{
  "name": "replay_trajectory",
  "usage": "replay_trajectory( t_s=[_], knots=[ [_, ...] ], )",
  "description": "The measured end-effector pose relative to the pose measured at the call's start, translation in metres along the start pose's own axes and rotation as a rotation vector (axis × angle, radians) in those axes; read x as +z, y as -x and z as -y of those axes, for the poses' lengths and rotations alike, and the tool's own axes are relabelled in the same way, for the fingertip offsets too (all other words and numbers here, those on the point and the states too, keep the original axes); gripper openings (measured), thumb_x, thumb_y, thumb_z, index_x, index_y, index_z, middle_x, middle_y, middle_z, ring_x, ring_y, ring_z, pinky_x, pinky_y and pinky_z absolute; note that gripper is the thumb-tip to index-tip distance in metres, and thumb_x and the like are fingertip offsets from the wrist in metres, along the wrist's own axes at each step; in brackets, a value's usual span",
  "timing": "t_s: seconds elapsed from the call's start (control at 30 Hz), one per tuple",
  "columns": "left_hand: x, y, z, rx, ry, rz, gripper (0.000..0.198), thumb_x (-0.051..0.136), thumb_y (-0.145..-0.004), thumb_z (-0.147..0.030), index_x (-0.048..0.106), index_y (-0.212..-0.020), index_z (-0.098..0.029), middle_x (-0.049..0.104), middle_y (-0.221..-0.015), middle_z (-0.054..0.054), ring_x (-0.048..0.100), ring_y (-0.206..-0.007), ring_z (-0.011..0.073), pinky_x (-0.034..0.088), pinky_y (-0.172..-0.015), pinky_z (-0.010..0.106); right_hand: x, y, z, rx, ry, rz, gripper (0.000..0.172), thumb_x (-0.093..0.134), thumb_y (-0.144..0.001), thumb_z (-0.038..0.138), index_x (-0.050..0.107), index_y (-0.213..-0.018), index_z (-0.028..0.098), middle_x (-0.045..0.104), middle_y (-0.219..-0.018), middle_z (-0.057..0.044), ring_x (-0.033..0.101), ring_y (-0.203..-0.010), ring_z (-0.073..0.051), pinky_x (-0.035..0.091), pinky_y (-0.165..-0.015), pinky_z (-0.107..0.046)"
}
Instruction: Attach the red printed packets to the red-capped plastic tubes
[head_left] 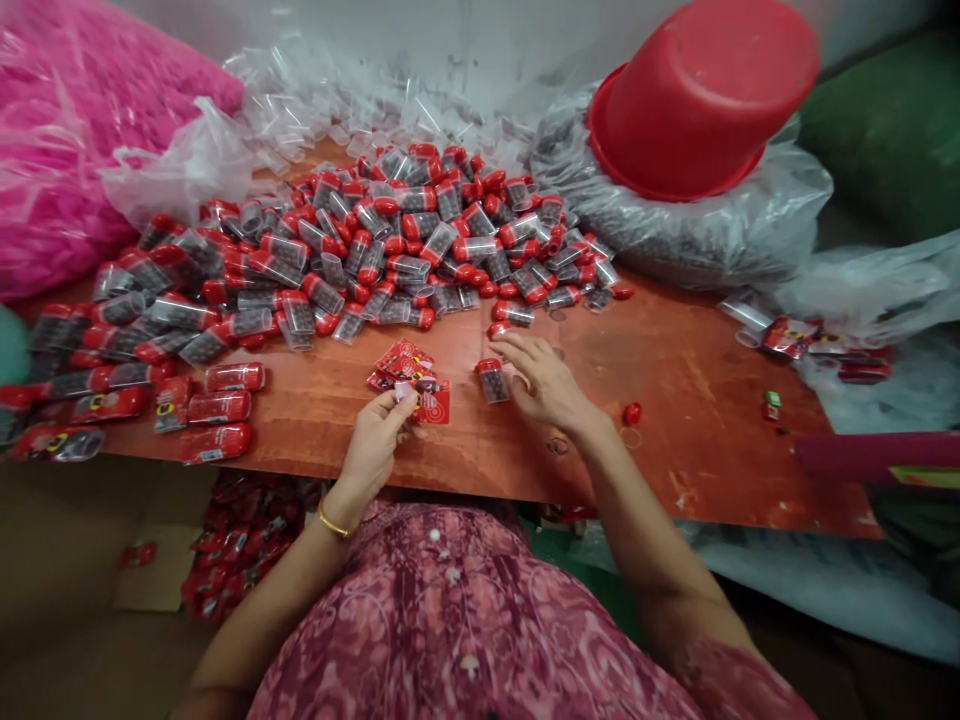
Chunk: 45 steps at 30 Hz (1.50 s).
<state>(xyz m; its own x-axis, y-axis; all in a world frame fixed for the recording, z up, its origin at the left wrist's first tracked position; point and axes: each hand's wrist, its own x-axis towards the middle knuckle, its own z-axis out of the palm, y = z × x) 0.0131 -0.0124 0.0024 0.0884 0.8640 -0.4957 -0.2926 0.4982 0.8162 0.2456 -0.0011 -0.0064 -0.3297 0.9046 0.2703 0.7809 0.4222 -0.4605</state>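
My left hand [375,435] pinches a red printed card [437,404] between thumb and fingers, over the front of the table. Just behind it, several similar red cards [403,362] lie in a loose stack. My right hand [545,382] is open, its fingers stretched out and slightly bent over the tabletop. Close to its thumb lies a clear tube with a red cap [493,381] and dark contents; whether the thumb touches it I cannot tell. The right fingertips are near another red-capped tube [513,314] at the pile's front edge.
A wide heap of red-capped tubes [409,225] covers the back of the orange-brown table [697,400]. Red-wrapped tubes [219,407] lie at left. A red bucket [705,95] rests upside down on a filled clear bag [682,235]. Below the left edge sits a box of red packs [232,550].
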Motion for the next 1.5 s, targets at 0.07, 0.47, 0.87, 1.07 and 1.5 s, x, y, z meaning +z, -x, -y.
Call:
replay_trajectory(
  t_s=[0.07, 0.47, 0.87, 1.07, 1.5],
  knots=[
    [0.001, 0.0, -0.002, -0.027, 0.019, 0.024, 0.045, 0.082, -0.044, -0.046, 0.061, -0.069, -0.014, 0.061, -0.053, -0.004, 0.051, -0.038, 0.0052, 0.043, -0.039, 0.016, -0.006, -0.012, -0.016, -0.122, 0.111, 0.179, 0.053, 0.046, -0.073, 0.007, 0.053, -0.124, 0.022, 0.05, -0.135, -0.008, 0.045, -0.119, -0.028, 0.037, -0.096, -0.047],
    [0.0, -0.004, -0.002, -0.066, 0.032, 0.051, 0.049, 0.079, -0.044, -0.054, 0.056, -0.058, -0.014, 0.058, -0.049, -0.004, 0.049, -0.037, 0.0051, 0.041, -0.038, 0.016, 0.009, 0.013, -0.021, 0.132, 0.135, 0.216, 0.01, 0.054, -0.078, 0.025, 0.059, -0.082, 0.017, 0.065, -0.082, -0.01, 0.058, -0.078, -0.024, 0.042, -0.069, -0.035],
    [0.0, -0.009, 0.002, -0.091, 0.018, -0.021, 0.044, 0.076, -0.054, -0.053, 0.058, -0.062, -0.014, 0.057, -0.045, -0.003, 0.051, -0.038, 0.0085, 0.04, -0.039, 0.019, 0.016, 0.041, 0.021, 0.191, -0.208, -0.222, 0.03, 0.046, -0.087, 0.031, 0.056, -0.111, 0.017, 0.065, -0.103, -0.011, 0.061, -0.084, -0.02, 0.049, -0.079, -0.037],
    [0.002, -0.01, 0.015, 0.029, -0.013, 0.056, 0.044, 0.077, -0.051, -0.054, 0.062, -0.061, -0.013, 0.06, -0.053, -0.003, 0.052, -0.048, 0.0077, 0.04, -0.049, 0.019, 0.013, 0.038, 0.061, 0.38, -0.64, -0.137, 0.036, 0.047, -0.086, 0.046, 0.06, -0.106, 0.018, 0.066, -0.094, -0.008, 0.061, -0.075, -0.016, 0.05, -0.069, -0.032],
    [0.01, 0.0, 0.008, -0.079, 0.059, 0.099, 0.045, 0.08, -0.054, -0.041, 0.059, -0.085, -0.016, 0.063, -0.06, -0.004, 0.055, -0.042, 0.0086, 0.042, -0.04, 0.019, 0.039, -0.001, 0.076, 0.587, -1.004, -0.136, 0.032, 0.065, -0.07, 0.048, 0.056, -0.066, 0.018, 0.051, -0.051, 0.005, 0.044, -0.044, -0.007, 0.037, -0.045, -0.02]
  ],
)
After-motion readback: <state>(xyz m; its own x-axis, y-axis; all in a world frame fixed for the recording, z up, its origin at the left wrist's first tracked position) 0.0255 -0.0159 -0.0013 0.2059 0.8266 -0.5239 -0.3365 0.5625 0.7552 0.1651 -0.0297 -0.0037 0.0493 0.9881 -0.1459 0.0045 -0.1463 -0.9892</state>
